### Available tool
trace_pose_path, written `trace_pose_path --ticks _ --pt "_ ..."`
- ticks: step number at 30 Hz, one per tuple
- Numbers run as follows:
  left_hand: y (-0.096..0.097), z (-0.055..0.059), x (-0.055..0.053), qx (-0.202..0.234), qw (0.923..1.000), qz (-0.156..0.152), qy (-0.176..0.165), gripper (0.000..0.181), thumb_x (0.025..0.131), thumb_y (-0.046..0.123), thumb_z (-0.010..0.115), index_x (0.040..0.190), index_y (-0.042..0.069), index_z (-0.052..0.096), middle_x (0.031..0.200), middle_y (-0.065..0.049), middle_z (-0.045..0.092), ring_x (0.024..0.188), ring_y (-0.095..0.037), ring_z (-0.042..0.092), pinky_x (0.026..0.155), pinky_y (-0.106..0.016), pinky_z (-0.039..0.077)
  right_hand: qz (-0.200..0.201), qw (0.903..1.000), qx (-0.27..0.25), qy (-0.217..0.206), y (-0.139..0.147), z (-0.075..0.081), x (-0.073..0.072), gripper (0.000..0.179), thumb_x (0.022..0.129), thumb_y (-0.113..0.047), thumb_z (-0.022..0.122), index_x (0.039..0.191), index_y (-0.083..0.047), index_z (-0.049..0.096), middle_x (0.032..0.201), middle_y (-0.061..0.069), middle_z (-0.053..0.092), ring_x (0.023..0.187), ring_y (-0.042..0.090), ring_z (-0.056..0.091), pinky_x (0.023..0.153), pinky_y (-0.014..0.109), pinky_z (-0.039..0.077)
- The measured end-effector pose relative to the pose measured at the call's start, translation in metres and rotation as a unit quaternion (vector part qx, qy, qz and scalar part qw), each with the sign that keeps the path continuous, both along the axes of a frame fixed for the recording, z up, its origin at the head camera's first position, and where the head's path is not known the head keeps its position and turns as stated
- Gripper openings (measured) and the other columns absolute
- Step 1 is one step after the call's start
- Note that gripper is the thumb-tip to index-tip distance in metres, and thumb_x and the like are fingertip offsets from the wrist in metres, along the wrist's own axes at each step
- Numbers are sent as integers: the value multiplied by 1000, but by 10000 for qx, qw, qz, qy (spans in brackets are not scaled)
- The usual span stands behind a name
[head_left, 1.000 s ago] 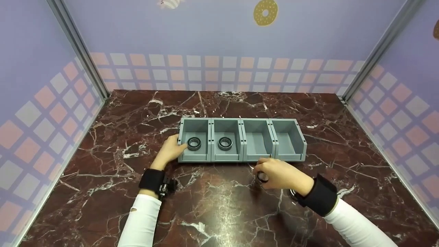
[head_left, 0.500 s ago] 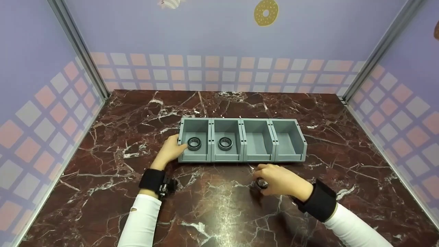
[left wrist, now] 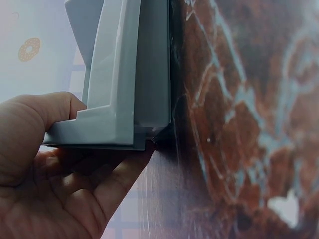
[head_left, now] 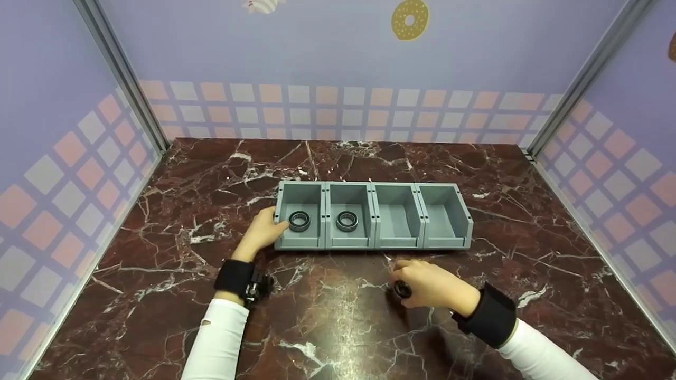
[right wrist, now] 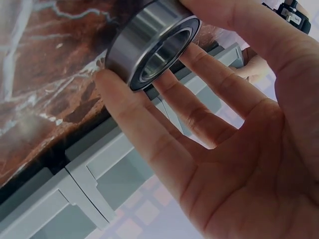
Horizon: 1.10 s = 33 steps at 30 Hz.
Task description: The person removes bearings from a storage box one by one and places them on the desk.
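In the head view, my left hand [head_left: 263, 229] grips the left side wall of the leftmost grey storage bin [head_left: 298, 243]. The left wrist view shows the thumb over the bin's wall [left wrist: 112, 74] and the fingers beneath its edge. A ball bearing [head_left: 299, 228] lies in that bin, and another bearing [head_left: 346, 228] lies in the bin beside it. My right hand [head_left: 430, 285] holds a third ball bearing [right wrist: 144, 37] in front of the row, pinched between thumb and fingers. That bearing is tilted, with its steel outer ring and dark seal showing; whether it touches the table is unclear.
Two more joined grey bins, the third bin [head_left: 400, 243] and the fourth bin [head_left: 447, 243], continue the row rightward. A dark red marbled table [head_left: 317, 327] carries everything. Patterned panels [head_left: 338, 53] enclose the back and both sides.
My right hand has moved down and toward the near side with the bearing, a little farther from the bins. The left hand and the bins have stayed in place.
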<state>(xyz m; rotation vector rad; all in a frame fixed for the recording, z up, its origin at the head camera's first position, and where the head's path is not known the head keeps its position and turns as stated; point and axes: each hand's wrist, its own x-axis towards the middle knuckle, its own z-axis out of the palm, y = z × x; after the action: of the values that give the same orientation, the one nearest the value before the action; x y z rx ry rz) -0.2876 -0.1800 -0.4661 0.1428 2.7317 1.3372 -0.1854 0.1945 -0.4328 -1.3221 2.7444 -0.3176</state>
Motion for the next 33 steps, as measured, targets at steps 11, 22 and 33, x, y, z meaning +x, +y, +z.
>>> trace_pose_path --ticks 11,22,33 --pt "0 1 1 3 10000 37 -16 54 99 7 57 147 -15 44 69 -6 59 47 -8 38 62 -29 40 27 9998 -81 -164 -1 -5 7 27 71 -3 82 97 -7 75 95 3 64 83 22 65 73 38 55" --pt "1 -1 0 13 10000 75 34 52 99 7 57 145 -13 47 112 -29 67 53 -10 40 67 -32 40 68 9998 -101 -138 0 -9 8 32 69 -2 82 100 -7 76 96 5 65 84 24 66 73 37 56" --pt "1 1 0 -38 10000 24 14 52 99 6 55 145 -16 45 138 -36 55 76 -25 57 86 -43 44 1 9997 -207 -134 2 -13 10 32 70 -1 81 101 -6 77 94 4 63 81 24 66 69 38 56"
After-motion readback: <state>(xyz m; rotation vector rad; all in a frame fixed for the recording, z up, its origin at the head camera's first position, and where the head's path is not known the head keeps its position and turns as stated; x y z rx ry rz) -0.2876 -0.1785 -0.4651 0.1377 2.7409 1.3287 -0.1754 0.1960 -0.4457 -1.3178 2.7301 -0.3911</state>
